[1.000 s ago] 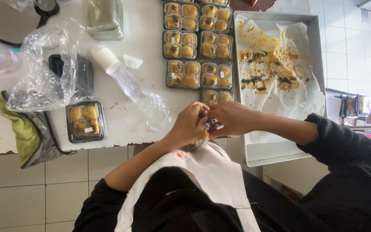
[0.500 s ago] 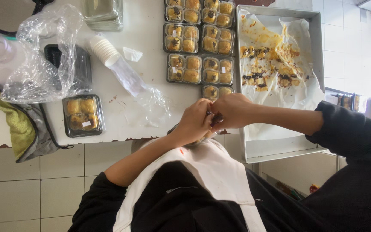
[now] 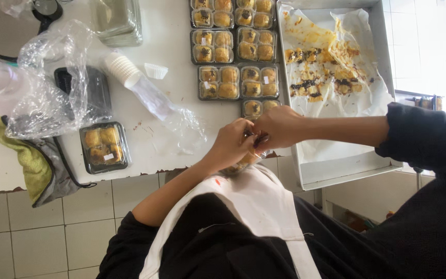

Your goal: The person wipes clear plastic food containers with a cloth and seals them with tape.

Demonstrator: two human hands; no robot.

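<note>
Overhead view of a packing station, ordered from the largest element to the smallest. We begin with the white bench (image 3: 161, 46), which carries everything beyond the hands. Just past the right hand lies a metal baking tray (image 3: 336, 173) lined with crumpled parchment (image 3: 367, 98); only crumbs and dark filling smears are left on the paper, so we judge that its pastries have gone into boxes. Directly beyond the two hands sit the filled pastry boxes (image 3: 233, 46), set edge to edge in close rows, an arrangement that keeps finished packs out of the working space yet within reach. To the far side of the left hand we see a loose clear plastic bag (image 3: 47, 98) over dark empty trays, a sleeved stack of paper cups (image 3: 130, 75), a green and grey cloth (image 3: 29, 160) hanging over the bench edge, and one closed box standing alone (image 3: 104, 147).

The left hand (image 3: 232, 144) and right hand (image 3: 277, 126) meet at the near edge of the bench, above the apron. Both are curled tightly, fingertips together, around a small clear box of pastries (image 3: 243, 163), held low and close to the body, which we take to steady it while its lid is pressed. The box is mostly hidden; we make out only a transparent shell and golden, round pastries beneath the left hand. Whether its lid is fully shut, we cannot tell.
</note>
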